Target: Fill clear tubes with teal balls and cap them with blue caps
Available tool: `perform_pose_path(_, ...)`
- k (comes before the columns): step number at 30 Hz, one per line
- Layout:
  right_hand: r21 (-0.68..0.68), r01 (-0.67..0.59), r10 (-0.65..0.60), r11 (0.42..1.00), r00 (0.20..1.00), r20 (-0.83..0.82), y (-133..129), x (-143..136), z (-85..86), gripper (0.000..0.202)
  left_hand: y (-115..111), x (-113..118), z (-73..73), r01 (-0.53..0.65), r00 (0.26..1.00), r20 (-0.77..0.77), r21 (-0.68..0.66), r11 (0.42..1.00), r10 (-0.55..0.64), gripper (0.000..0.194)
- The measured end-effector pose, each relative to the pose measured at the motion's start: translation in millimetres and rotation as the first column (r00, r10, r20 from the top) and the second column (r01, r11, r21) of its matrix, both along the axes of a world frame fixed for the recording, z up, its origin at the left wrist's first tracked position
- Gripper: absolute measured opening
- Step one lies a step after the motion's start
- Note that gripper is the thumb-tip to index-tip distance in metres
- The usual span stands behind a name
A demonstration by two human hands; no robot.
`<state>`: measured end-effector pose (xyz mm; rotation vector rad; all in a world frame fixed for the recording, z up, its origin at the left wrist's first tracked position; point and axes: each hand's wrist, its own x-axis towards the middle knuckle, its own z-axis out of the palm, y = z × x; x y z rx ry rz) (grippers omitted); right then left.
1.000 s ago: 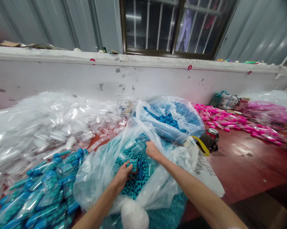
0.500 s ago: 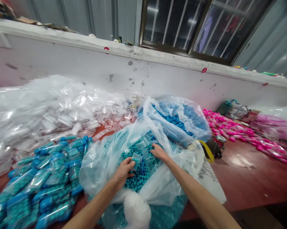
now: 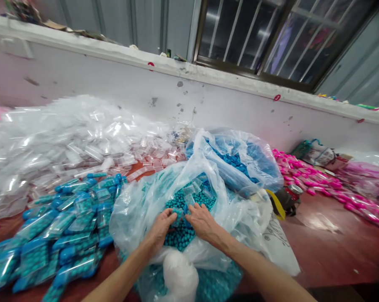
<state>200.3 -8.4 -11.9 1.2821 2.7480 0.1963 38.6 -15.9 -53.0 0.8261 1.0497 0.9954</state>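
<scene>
Ideally, the small clear container [image 3: 177, 215], inside the mouth of the bead bag [image 3: 129, 218], is kept low so spills drop back among the teal beads [image 3: 179, 239]; it looks see-through, teal showing in or through it. The left hand [image 3: 160, 227] pinches it, while the right hand [image 3: 203, 221] curls beside it at a blue piece [image 3: 186, 209], whether gripping I cannot tell. Filled packs [image 3: 74, 220] lie left of the bag.
</scene>
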Motion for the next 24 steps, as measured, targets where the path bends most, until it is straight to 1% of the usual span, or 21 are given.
perform_pose_path(4, 0.02, -0.075, 0.076, 0.997, 0.997, -0.024, 3, -4, -6.3, 0.025, -1, 2, -1.7, -0.038, 0.999, 0.014, 0.015, 0.999, 0.038, 0.027)
perform_pose_path(8, 0.026, -0.12, 0.12, 0.992, 0.993, 0.007, 14, -13, -22.1, 0.022, -2, 3, -1.8, -0.053, 0.998, 0.022, 0.031, 0.998, 0.053, 0.026)
perform_pose_path(10, 0.043, -0.135, 0.136, 0.99, 0.991, -0.003, 22, -15, -28.6, 0.022, -4, 3, -1.6, -0.07, 0.997, 0.017, 0.043, 0.997, 0.07, 0.026)
perform_pose_path(13, 0.117, -0.103, 0.116, 0.988, 0.987, -0.113, 31, -10, -33.7, 0.019, -6, 3, -1.7, -0.115, 0.993, -0.008, 0.049, 0.992, 0.116, 0.026)
perform_pose_path(14, 0.128, -0.05, 0.072, 0.991, 0.982, -0.177, 34, -8, -34.6, 0.017, -6, 4, -2.1, -0.126, 0.992, -0.019, 0.048, 0.991, 0.127, 0.025)
perform_pose_path(15, 0.094, 0.004, 0.021, 0.996, 0.966, -0.259, 36, -5, -35.1, 0.017, -6, 4, -2.5, -0.133, 0.99, -0.032, 0.052, 0.99, 0.135, 0.023)
perform_pose_path(16, 0.026, 0.046, -0.033, 0.999, 0.929, -0.369, 37, -3, -34.9, 0.021, -6, 5, -2.8, -0.135, 0.99, -0.042, 0.06, 0.989, 0.137, 0.023)
perform_pose_path(17, -0.066, 0.076, -0.098, 0.995, 0.87, -0.483, 37, -2, -34.0, 0.025, -6, 5, -2.8, -0.132, 0.989, -0.052, 0.07, 0.989, 0.136, 0.022)
perform_pose_path(18, -0.184, 0.076, -0.17, 0.98, 0.8, -0.576, 35, -1, -32.1, 0.03, -6, 5, -2.2, -0.126, 0.99, -0.06, 0.083, 0.989, 0.131, 0.022)
perform_pose_path(19, -0.308, 0.049, -0.246, 0.95, 0.725, -0.644, 32, -1, -29.4, 0.034, -7, 5, -0.9, -0.115, 0.991, -0.062, 0.092, 0.989, 0.121, 0.023)
perform_pose_path(20, -0.425, -0.002, -0.32, 0.905, 0.655, -0.684, 29, -2, -26.0, 0.036, -9, 5, 0.9, -0.098, 0.993, -0.056, 0.091, 0.991, 0.103, 0.024)
perform_pose_path(22, -0.61, -0.131, -0.456, 0.781, 0.548, -0.701, 23, -4, -18.4, 0.038, -11, 4, 5.2, -0.051, 0.998, -0.027, 0.081, 0.995, 0.054, 0.028)
perform_pose_path(24, -0.714, -0.213, -0.581, 0.667, 0.452, -0.677, 20, -4, -12.1, 0.039, -11, 4, 8.3, 0.0, 1.0, -0.002, 0.092, 0.996, 0.0, 0.029)
